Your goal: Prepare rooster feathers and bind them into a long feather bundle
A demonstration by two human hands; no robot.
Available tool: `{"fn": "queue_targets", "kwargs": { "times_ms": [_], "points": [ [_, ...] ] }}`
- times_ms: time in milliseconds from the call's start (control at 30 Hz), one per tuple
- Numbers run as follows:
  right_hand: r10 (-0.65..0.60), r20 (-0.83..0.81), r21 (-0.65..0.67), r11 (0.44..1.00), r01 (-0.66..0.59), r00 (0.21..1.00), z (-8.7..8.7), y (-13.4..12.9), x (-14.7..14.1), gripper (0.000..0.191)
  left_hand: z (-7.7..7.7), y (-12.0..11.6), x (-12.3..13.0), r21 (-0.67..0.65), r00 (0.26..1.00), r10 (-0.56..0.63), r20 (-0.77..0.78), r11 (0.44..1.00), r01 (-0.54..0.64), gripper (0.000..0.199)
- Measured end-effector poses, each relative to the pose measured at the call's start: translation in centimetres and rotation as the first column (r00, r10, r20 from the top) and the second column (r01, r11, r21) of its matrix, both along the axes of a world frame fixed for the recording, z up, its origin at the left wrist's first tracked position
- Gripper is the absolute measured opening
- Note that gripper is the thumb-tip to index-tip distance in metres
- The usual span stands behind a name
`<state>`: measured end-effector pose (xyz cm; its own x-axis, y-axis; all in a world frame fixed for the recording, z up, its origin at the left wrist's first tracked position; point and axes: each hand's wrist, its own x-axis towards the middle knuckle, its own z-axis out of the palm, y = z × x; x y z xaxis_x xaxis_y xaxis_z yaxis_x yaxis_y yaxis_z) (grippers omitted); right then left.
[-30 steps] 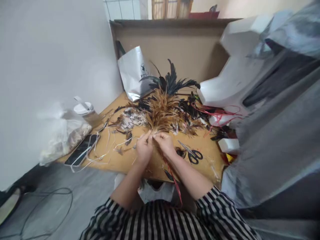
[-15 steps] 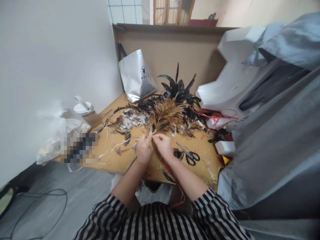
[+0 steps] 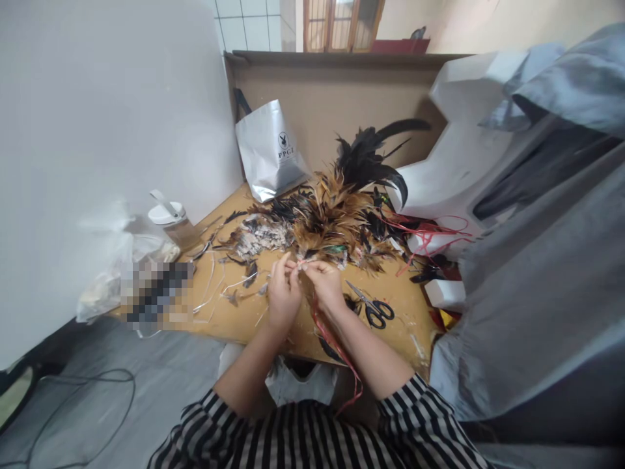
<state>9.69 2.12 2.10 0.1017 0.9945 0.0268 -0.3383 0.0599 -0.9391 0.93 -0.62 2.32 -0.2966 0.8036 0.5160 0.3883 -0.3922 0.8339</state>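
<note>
1. Cloth, grey (image 3: 541,286): draped at far R, beside the tabletop; largest item on that side.
2. Tabletop, tan (image 3: 405,326): work surface, w/ scraps & loose feathers scattered about.
3. Panel, brown (image 3: 336,91): upright along the table's far edge.
4. White form (image 3: 459,143): bulky, angular, at R rear, partly under cloth.
5. Feather bundle (image 3: 336,208): mid-table, directly beyond the hands; brown plumes nr base, long black ones arching up & to R at far end.
6. Silver bag (image 3: 266,153): marked "PPGZ", tilted, at L rear, in front of panel.
7. Clear plastic bag (image 3: 110,277): filled, at L edge; contents unclear. Adj. patch is pixelated, unreadable.
8. L hand (image 3: 284,290): fingers closed in a pinch at the bundle's near end.
9. R hand (image 3: 323,281): thumb & fingers pinching the same end, tips meeting those of L hand; fine detail btwn tips too small to tell.
10. Red cord (image 3: 336,345): runs from by R hand, alongside R forearm, over table's near edge.
11. Lidded cup (image 3: 173,225): white top w/ loop, upright, L side, nr wall.
12. Red strands (image 3: 434,231): tangled, R of bundle, in front of white form.
13. Scissors (image 3: 374,309): black handles, flat on table, just R of R hand, untouched; blades slightly apart.
</note>
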Motion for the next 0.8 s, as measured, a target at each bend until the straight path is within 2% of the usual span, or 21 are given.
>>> {"fn": "queue_targets", "kwargs": {
  "times_ms": [67, 100, 167, 267, 300, 333, 400, 533, 633, 700, 800],
  "points": [
    [0.036, -0.030, -0.006, 0.999, -0.036, 0.999, -0.1, 0.1, 0.3, 0.016, 0.2, 0.3, -0.3, -0.128, 0.962, -0.114, 0.247, 0.981, 0.149, 0.037],
    [0.066, -0.052, -0.011, 0.998, -0.066, 0.996, -0.1, 0.1, 0.5, 0.016, 0.4, 0.4, -0.5, -0.185, 0.913, -0.162, 0.373, 0.952, 0.245, 0.038],
    [0.154, -0.101, -0.026, 0.987, -0.157, 0.983, 0.1, 0.2, 0.8, 0.017, 0.8, 0.5, -1.1, -0.256, 0.780, -0.234, 0.580, 0.857, 0.448, 0.037],
    [0.288, -0.125, -0.040, 0.955, -0.295, 0.949, 0.4, 0.3, 1.3, 0.019, 1.6, 0.2, -1.7, -0.220, 0.559, -0.329, 0.761, 0.680, 0.699, 0.033],
    [0.316, -0.118, -0.037, 0.946, -0.322, 0.941, 0.4, 0.3, 1.4, 0.020, 1.8, 0.0, -1.7, -0.190, 0.505, -0.344, 0.792, 0.647, 0.739, 0.032],
    [0.339, -0.109, -0.032, 0.938, -0.344, 0.934, 0.4, 0.3, 1.5, 0.020, 2.0, -0.2, -1.7, -0.167, 0.475, -0.348, 0.809, 0.638, 0.752, 0.031],
    [0.382, -0.085, -0.015, 0.923, -0.384, 0.920, 0.4, 0.3, 1.6, 0.020, 2.0, -0.6, -1.5, -0.156, 0.495, -0.342, 0.799, 0.677, 0.719, 0.028],
    [0.429, -0.014, -0.014, 0.903, -0.429, 0.903, 0.2, 0.2, 1.7, 0.022, 1.2, -0.9, -0.8, -0.199, 0.696, -0.320, 0.643, 0.807, 0.556, 0.034],
    [0.394, 0.024, -0.081, 0.917, -0.391, 0.919, 0.4, 0.1, 1.6, 0.024, 0.4, -0.8, -0.8, -0.184, 0.789, -0.291, 0.541, 0.875, 0.448, 0.034],
    [0.383, 0.036, -0.115, 0.919, -0.377, 0.923, 0.5, -0.1, 1.5, 0.026, 0.0, -0.7, -0.9, -0.178, 0.806, -0.267, 0.528, 0.893, 0.412, 0.030],
    [0.374, 0.017, -0.129, 0.921, -0.369, 0.927, 0.6, -0.2, 1.3, 0.026, -0.4, -0.7, -1.0, -0.234, 0.773, -0.207, 0.600, 0.878, 0.417, 0.028]
  ]
}}
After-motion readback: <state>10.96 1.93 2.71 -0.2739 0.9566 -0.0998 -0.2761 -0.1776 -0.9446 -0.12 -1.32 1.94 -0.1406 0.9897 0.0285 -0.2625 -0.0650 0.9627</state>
